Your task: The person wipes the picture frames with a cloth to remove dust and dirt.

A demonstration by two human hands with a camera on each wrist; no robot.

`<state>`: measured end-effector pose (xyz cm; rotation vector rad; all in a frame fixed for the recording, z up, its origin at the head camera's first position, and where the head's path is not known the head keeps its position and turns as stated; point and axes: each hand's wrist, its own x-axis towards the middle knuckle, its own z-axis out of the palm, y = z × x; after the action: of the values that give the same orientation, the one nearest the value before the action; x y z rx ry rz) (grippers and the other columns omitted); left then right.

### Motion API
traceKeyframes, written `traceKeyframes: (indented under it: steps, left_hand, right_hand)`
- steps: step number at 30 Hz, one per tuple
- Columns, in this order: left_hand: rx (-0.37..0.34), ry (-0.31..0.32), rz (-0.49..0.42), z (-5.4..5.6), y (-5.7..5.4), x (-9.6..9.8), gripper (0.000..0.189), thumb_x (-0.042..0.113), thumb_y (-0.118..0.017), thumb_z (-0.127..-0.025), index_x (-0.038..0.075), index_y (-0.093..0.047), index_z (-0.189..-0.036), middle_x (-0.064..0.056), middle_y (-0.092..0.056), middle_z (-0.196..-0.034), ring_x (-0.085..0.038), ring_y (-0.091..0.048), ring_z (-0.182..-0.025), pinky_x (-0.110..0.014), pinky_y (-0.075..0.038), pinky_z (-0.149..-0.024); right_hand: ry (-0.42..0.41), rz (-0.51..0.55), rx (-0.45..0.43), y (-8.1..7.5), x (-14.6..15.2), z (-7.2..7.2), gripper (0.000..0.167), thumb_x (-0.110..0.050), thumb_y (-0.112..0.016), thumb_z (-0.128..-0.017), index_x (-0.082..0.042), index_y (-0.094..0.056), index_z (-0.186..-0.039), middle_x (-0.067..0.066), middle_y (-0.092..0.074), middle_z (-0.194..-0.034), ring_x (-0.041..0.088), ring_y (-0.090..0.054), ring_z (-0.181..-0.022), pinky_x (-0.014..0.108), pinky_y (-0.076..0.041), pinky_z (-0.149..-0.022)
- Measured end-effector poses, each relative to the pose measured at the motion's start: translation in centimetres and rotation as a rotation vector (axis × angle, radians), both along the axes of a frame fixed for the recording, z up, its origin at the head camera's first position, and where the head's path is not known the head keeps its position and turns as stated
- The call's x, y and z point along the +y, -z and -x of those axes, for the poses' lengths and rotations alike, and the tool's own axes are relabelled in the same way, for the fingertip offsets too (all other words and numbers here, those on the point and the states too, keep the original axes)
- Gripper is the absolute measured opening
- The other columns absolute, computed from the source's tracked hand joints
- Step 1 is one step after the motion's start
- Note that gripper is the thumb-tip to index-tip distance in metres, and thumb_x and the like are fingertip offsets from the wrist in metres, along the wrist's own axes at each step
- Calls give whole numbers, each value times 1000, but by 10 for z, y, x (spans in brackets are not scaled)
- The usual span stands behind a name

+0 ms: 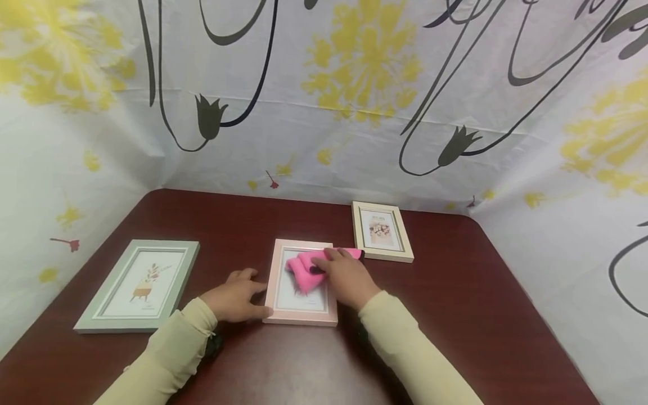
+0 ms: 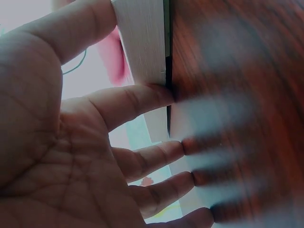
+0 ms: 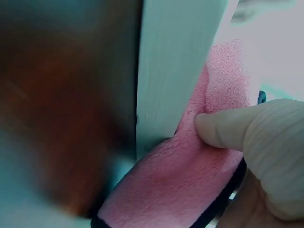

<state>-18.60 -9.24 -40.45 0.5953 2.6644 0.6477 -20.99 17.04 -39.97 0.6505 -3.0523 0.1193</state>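
A pink picture frame (image 1: pixel 301 316) lies flat on the dark red table, a white print under its pane. My left hand (image 1: pixel 237 296) is at its left side, fingers spread and the thumb at the near left corner. In the left wrist view, the index fingertip (image 2: pixel 159 96) touches the frame's side edge (image 2: pixel 145 47). My right hand (image 1: pixel 349 278) holds a bunched pink cloth (image 1: pixel 306 274) with dark trim over the frame's upper right part. The right wrist view has the thumb (image 3: pixel 223 129) pressing into the cloth, which drapes over the side edge.
A larger pale green picture frame (image 1: pixel 178 279) lies to the left. Behind and right, a cream picture frame (image 1: pixel 406 239) lies near the table's back edge, close to the cloth's far end. Patterned white sheeting (image 1: pixel 283 140) encloses the table (image 1: pixel 455 315) at the back and sides.
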Motion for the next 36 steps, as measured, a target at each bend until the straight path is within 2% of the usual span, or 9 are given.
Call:
traceKeyframes:
  steps: [5,10,14,18,21,24,26,29,36]
  left_hand:
    - [-7,-13,9,1,2,1,68,44,-76,-83,3,-61,-135,-26,-40,-146,-46,-34,-135,-62,-39,-101]
    - [-15,-36,21,1,1,1,66,42,-76,-84,4,-61,-135,-26,-40,-147,-46,-33,-135,-63,-37,-102]
    - [-5,-36,14,-1,1,1,65,42,-76,-84,3,-62,-134,-26,-40,-146,-47,-34,-135,-63,-37,-101]
    - [1,-30,-15,-4,3,3,66,41,-76,-83,1,-62,-134,-27,-40,-145,-47,-34,-134,-62,-37,-102]
    - [5,-35,-27,-6,4,3,66,40,-77,-83,1,-62,-133,-27,-41,-145,-47,-34,-135,-62,-37,-103]
    - [8,-47,-28,-7,4,3,65,38,-77,-82,1,-62,-133,-26,-42,-145,-47,-34,-135,-62,-37,-102]
    - [9,-49,-25,-6,3,2,64,38,-76,-82,1,-62,-133,-26,-41,-145,-47,-34,-135,-63,-38,-102]
    - [11,-42,-24,-3,1,1,64,38,-75,-84,0,-62,-133,-27,-41,-146,-47,-33,-135,-63,-37,-102]
    - [6,-31,-12,1,2,1,65,39,-74,-85,1,-60,-136,-28,-38,-147,-47,-30,-137,-61,-34,-105]
  right_hand:
    - [79,33,-59,-5,-4,25,43,-9,-63,-95,-25,-64,-135,14,-55,-140,38,-54,-125,49,-48,-98]
    - [31,48,-70,-5,-3,25,43,-9,-64,-94,-23,-65,-135,16,-55,-139,41,-54,-123,50,-45,-101]
    - [-71,87,-67,-4,5,5,42,-10,-65,-94,-19,-65,-135,18,-56,-137,42,-53,-124,53,-39,-106]
    - [-208,150,-94,-7,21,-29,40,-15,-69,-92,-16,-67,-132,15,-60,-131,35,-56,-120,54,-38,-106]
    - [-287,174,-103,-11,30,-55,40,-18,-72,-90,-16,-67,-130,12,-62,-128,30,-57,-116,50,-42,-102]
    - [-324,169,-64,-13,33,-73,39,-19,-73,-90,-16,-68,-128,12,-62,-127,29,-57,-116,46,-47,-98]
    - [-332,152,-21,-12,30,-76,40,-18,-74,-89,-16,-68,-128,12,-62,-127,31,-58,-116,45,-49,-96]
    - [-295,120,26,-11,23,-67,42,-18,-76,-87,-16,-68,-129,13,-63,-127,33,-58,-116,47,-50,-94]
    - [-91,52,-13,-11,5,-14,43,-17,-75,-89,-21,-67,-132,16,-59,-134,42,-55,-121,56,-46,-98]
